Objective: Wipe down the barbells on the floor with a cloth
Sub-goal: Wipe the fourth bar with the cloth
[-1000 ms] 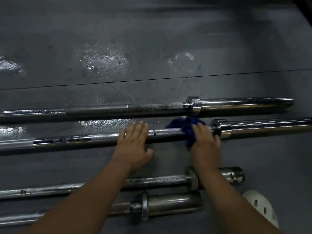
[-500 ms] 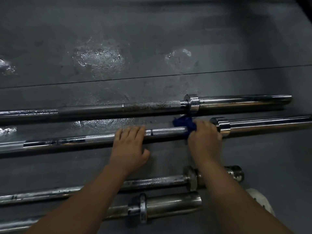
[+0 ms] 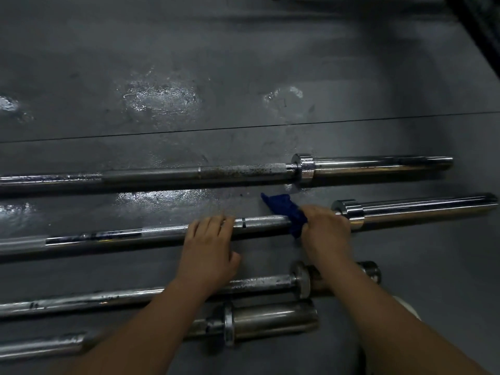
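Blue cloth (image 3: pixel 286 212), crumpled, gripped in right hand (image 3: pixel 326 231) against knurled steel shaft of second barbell (image 3: pixel 265 222) from far side. Left hand (image 3: pixel 209 250) flat, fingers straight, pressing same shaft. Four chrome barbells parallel on dark grey rubber floor (image 3: pixel 243 63), glossy wet patches.

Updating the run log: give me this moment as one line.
step: wiping second barbell | right hand: grips blue cloth on shaft near collar | left hand: flat on shaft, steadying | other barbells: untouched
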Available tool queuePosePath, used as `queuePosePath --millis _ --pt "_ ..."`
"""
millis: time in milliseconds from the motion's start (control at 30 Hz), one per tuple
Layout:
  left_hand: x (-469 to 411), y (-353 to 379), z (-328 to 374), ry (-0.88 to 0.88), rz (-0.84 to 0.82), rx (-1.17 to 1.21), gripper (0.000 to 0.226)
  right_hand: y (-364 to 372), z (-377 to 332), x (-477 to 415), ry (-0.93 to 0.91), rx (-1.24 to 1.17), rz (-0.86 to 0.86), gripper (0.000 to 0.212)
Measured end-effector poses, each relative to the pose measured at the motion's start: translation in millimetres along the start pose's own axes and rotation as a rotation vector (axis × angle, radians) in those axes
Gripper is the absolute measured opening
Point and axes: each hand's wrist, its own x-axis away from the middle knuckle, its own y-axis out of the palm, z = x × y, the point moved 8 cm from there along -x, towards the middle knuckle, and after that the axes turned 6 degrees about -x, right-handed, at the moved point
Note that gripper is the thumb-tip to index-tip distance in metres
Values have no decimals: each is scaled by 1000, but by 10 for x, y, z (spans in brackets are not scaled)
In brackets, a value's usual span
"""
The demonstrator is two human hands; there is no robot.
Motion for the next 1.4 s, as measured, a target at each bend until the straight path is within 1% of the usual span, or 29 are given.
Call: queuePosePath --millis 67,100,133,167,233,267,300,333,367,433,467,500,533,567,633,700,767,833,867,967,1033,1100,1167,1200,1233,1267,1333,1400 --pt "72 -14 2 -5 16 21 68 -37 185 28 195 -30 54 32" --pt "103 -20 10 -5 25 29 66 -22 118 83 244 -28 86 31" --pt "130 -20 22 -4 33 36 64 43 -70 141 226 -50 99 30" --pt "153 -18 38 -2 42 39 63 136 -356 207 142 -87 100 28" --pt "183 -28 52 -9 68 47 59 343 -986 382 -118 -108 62 27" --pt "185 -40 52 -16 84 54 57 416 -1165 440 -231 -93 34 27" --pt "183 -47 48 -18 87 61 56 415 -1191 434 -285 -79 2 27" --pt "178 -49 39 -17 82 62 56 359 -1057 377 -273 -63 -2 25" --pt "170 -51 27 -11 75 60 56 297 -799 303 -192 -30 0 24" --pt "166 -56 17 7 57 52 59 116 -98 197 60 22 66 23" --pt "174 -48 19 14 48 46 61 13 173 185 154 1 124 26" --pt "188 -28 28 19 37 35 65 -28 309 180 206 -27 153 29" --pt "209 7 46 24 24 20 70 -12 286 178 212 -22 149 34" --pt "239 54 71 30 6 8 75 60 149 193 168 8 120 40" --pt "287 130 99 36 -12 0 81 264 -201 299 35 46 22 54" --pt "297 182 92 39 -14 5 82 397 -439 427 -68 15 -69 67" --pt "290 212 74 45 -2 4 82 425 -421 413 -95 -11 -140 78" --pt "267 230 64 63 9 0 83 390 -350 325 -112 -25 -160 89" --pt "237 237 50 70 10 -3 83 371 -347 275 -110 -37 -153 89" --pt "73 184 -21 68 -2 -21 83 342 -436 135 -89 -149 -96 69" --pt "-35 102 -70 55 -2 -1 83 258 -425 51 -58 -215 -18 61" --pt "-71 44 -119 27 22 20 82 140 -156 11 54 -288 117 61" --pt "-25 65 -129 20 24 -12 82 124 176 29 180 -251 202 64" --pt "-1 103 -127 26 20 -32 84 167 229 41 208 -212 214 66" --pt "0 137 -127 30 12 -43 86 221 161 28 187 -182 218 68" --pt "-19 168 -130 29 -1 -43 88 288 -15 -6 118 -165 206 69" --pt "-89 183 -148 19 -2 -44 90 412 -492 -67 -72 -162 147 65" --pt "-166 159 -175 15 10 -57 90 451 -776 -110 -209 -158 69 60"
